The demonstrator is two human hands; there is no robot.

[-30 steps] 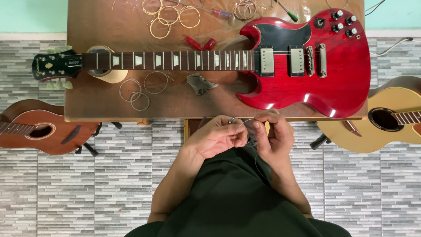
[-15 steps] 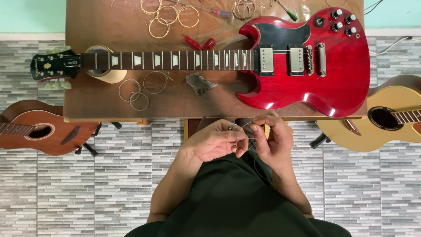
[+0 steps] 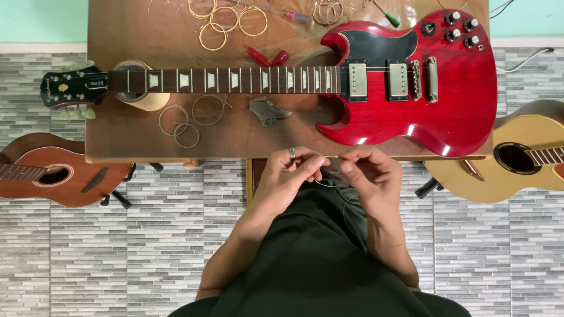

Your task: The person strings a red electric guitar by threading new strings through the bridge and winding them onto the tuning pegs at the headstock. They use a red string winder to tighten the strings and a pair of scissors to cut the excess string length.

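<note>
A red electric guitar (image 3: 411, 82) lies flat on a brown wooden table (image 3: 147, 35), its neck pointing left and its headstock (image 3: 70, 88) past the table's left edge. Below the table's front edge, over my lap, my left hand (image 3: 291, 176) and my right hand (image 3: 367, 176) meet fingertip to fingertip. Both pinch a thin guitar string (image 3: 330, 183), which loops down between them and is hard to see. A ring sits on a finger of my left hand.
Coiled strings (image 3: 226, 20) lie at the table's back, more coils (image 3: 188, 120) lie under the neck. Red cutters (image 3: 267, 57), a screwdriver (image 3: 288, 14), a grey cloth (image 3: 267, 110) and a tape roll (image 3: 141, 97) are on the table. A brown acoustic guitar (image 3: 47, 176) stands left, a yellow acoustic guitar (image 3: 517, 158) stands right.
My hands have shifted slightly, the fingertips closing together on the string. A small yellowish item seen by my right fingers earlier no longer shows.
</note>
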